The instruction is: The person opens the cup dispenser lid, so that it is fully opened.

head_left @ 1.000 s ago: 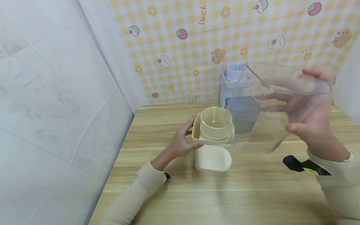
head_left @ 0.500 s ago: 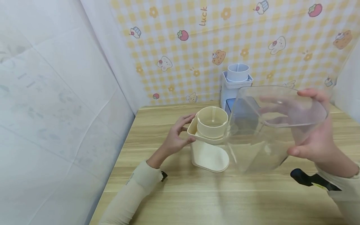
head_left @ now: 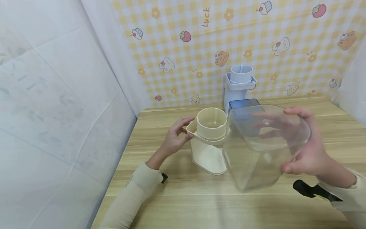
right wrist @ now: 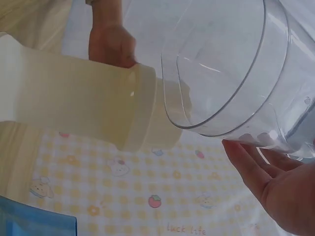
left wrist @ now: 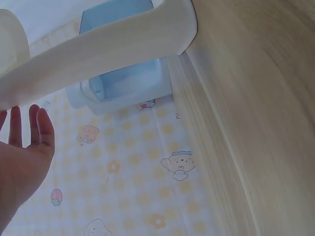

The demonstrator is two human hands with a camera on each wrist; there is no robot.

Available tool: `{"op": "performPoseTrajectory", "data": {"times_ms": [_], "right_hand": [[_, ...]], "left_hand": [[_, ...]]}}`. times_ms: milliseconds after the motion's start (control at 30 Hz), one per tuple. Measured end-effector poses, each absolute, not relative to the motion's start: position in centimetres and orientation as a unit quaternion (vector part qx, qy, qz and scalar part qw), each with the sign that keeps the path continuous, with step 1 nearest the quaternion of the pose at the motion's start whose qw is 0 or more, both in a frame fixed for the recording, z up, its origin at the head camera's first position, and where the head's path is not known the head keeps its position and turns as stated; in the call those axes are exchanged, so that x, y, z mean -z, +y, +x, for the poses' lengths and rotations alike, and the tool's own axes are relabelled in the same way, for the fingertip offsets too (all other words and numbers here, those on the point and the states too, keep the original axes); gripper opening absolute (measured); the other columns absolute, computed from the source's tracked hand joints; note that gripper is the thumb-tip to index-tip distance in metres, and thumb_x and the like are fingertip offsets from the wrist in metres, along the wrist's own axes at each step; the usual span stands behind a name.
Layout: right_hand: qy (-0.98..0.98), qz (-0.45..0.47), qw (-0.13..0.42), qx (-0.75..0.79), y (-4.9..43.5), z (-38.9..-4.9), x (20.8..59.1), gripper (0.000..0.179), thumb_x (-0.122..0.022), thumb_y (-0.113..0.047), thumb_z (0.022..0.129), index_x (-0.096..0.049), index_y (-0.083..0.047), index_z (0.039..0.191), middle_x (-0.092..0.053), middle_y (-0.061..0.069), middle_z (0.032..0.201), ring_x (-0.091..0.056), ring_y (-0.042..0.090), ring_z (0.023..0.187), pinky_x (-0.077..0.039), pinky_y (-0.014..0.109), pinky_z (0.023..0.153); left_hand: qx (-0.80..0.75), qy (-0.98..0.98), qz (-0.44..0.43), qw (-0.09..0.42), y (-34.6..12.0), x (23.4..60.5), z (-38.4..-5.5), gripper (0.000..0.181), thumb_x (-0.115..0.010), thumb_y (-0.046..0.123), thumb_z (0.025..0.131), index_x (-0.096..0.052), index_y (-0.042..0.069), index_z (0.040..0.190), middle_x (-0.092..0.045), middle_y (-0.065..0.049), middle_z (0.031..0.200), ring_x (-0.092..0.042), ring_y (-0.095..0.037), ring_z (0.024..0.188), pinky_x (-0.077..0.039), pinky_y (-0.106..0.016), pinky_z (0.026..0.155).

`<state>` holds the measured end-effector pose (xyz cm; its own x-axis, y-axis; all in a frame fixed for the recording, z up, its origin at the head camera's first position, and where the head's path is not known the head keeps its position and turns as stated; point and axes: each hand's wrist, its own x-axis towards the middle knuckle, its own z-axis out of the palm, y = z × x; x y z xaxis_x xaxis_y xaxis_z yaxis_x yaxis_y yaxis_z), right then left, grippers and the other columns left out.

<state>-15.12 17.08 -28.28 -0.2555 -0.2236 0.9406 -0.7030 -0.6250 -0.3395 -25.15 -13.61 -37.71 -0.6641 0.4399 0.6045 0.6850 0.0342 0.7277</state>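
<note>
My left hand [head_left: 175, 136] holds the upper tray of a cream plastic stand [head_left: 211, 128], thumb at the front and fingers behind. A round collar rises from the tray, and a flat rounded foot lies below. My right hand [head_left: 307, 152] grips a large clear plastic container [head_left: 243, 165] from its right side, fingers spread behind it and thumb in front. The container is tilted beside the stand and overlaps the foot's right edge in the head view. In the right wrist view, its clear rim [right wrist: 216, 125] faces the stand's collar [right wrist: 170, 118].
A pale blue stand [head_left: 233, 92] of similar shape stands at the back of the wooden table [head_left: 171, 203], with a translucent blue container [head_left: 243, 105] in front of it. A yellow checked cloth [head_left: 183, 73] hangs behind, and a white sheet [head_left: 57, 127] on the left.
The clear container has come down and a little to the left in my right hand. My left hand has shifted the cream stand slightly left and turned it.
</note>
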Motion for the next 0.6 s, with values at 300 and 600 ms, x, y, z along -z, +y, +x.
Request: {"op": "performPoseTrajectory", "data": {"times_ms": [300,600], "right_hand": [[-0.420,0.594,0.191,-0.659,16.9,-15.1,29.0,0.077,-0.087,-0.009,0.074,-0.034,0.009,0.126,-0.052,0.034,0.134,-0.059,0.036,0.119,-0.052,0.033,0.091],[-0.465,0.585,0.173,-0.641,17.1,-15.0,30.4,0.081,-0.088,-0.010,0.072,-0.035,0.011,0.129,-0.052,0.032,0.135,-0.060,0.034,0.119,-0.053,0.032,0.092]], "left_hand": [[0.554,-0.724,-0.400,0.096,-14.1,37.9,-25.9,0.076,-0.048,0.048,0.091,-0.043,-0.009,0.141,-0.049,-0.026,0.140,-0.053,-0.018,0.115,-0.049,-0.032,0.092],[0.595,-0.693,-0.405,0.050,-14.5,38.1,-26.3,0.072,-0.042,0.050,0.098,-0.038,-0.004,0.146,-0.046,-0.023,0.140,-0.059,-0.019,0.092,-0.052,-0.028,0.078]]}}
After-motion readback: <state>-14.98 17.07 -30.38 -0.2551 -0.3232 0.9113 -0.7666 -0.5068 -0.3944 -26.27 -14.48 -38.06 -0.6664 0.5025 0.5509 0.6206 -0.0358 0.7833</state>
